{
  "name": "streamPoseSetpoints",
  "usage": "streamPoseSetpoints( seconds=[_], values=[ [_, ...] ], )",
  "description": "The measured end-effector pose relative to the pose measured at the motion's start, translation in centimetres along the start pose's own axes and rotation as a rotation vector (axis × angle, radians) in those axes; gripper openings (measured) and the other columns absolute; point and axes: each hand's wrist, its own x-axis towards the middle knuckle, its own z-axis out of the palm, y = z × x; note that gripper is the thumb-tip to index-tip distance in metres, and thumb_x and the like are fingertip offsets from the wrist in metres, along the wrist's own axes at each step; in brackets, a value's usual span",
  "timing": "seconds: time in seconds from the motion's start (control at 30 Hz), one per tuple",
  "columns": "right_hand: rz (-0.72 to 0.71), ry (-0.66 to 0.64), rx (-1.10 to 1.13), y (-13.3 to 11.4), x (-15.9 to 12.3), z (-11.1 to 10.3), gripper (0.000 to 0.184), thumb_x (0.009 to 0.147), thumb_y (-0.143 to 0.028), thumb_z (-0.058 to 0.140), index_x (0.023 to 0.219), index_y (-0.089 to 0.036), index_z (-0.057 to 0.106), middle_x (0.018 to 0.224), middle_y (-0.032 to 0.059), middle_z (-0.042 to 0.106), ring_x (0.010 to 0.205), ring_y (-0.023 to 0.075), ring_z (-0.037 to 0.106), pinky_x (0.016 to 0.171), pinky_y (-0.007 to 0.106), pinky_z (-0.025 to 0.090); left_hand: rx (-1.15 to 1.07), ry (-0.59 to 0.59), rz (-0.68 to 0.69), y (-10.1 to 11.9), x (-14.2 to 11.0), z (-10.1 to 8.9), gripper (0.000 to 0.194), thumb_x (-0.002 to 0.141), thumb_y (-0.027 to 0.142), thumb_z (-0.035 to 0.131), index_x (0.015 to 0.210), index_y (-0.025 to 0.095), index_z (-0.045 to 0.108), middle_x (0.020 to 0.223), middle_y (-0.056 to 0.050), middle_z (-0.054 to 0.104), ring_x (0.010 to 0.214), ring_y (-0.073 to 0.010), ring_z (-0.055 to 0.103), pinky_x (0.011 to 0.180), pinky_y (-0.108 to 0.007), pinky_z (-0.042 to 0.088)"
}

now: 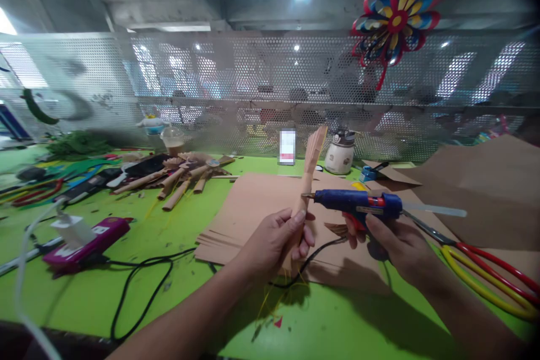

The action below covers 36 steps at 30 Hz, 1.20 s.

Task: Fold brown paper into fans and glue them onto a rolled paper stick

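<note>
My left hand (283,233) is closed around a rolled brown paper tube (307,183) that stands nearly upright, its top fanned out into cut strips. In my right hand (394,239) is a blue glue gun (358,202), gripped by its handle. Its metal nozzle points left and meets or nearly meets the tube just above my left fingers. A clear glue stick (439,210) sticks out of the gun's back. Beneath both hands lie stacked brown paper sheets (253,197). Thin yellow strands (270,298) hang below my left hand.
Red-and-yellow-handled scissors (485,270) lie at right, by a large brown paper sheet (476,197). Several finished paper rolls (181,180) lie at left. A purple power strip (86,244) and black cable (143,264) are nearer. Behind stand a phone (287,147) and a white bottle (340,154).
</note>
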Motion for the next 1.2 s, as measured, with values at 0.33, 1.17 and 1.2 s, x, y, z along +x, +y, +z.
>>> streamPoseSetpoints(
  seconds=[0.33, 1.17, 1.2],
  values=[
    [-0.045, 0.045, -0.079, -0.25, -0.2, -0.05, 0.04, 0.093, -0.044, 0.042, 0.07, -0.018, 0.06, 0.071, 0.0051, 0.06, 0.072, 0.0178, 0.057, 0.072, 0.03, 0.048, -0.008, -0.005, 0.011, 0.05, 0.01, -0.02, 0.03, 0.087, 0.041, 0.057, 0.094, 0.012, 0.059, 0.066, -0.002, 0.061, 0.048, -0.0052, 0.049, 0.045, -0.016, 0.035],
    [-0.057, 0.044, -0.249, -0.8, -0.57, 0.22, 0.039, 0.094, -0.044, 0.041, 0.075, -0.018, 0.062, 0.074, 0.0044, 0.06, 0.071, 0.0175, 0.056, 0.069, 0.029, 0.047, 0.003, 0.004, 0.0, -0.02, 0.11, -0.05, 0.03, 0.087, 0.04, 0.057, 0.095, 0.012, 0.058, 0.067, -0.003, 0.06, 0.05, -0.0058, 0.048, 0.047, -0.017, 0.036],
    [-0.06, 0.045, -0.225, -0.8, -0.57, 0.18, 0.038, 0.094, -0.044, 0.041, 0.076, -0.018, 0.063, 0.075, 0.0047, 0.06, 0.073, 0.0178, 0.056, 0.072, 0.03, 0.048, 0.002, 0.01, -0.001, -0.01, 0.11, -0.07, 0.03, 0.086, 0.04, 0.057, 0.095, 0.012, 0.058, 0.067, -0.003, 0.06, 0.05, -0.0058, 0.048, 0.047, -0.017, 0.037]
  ],
)
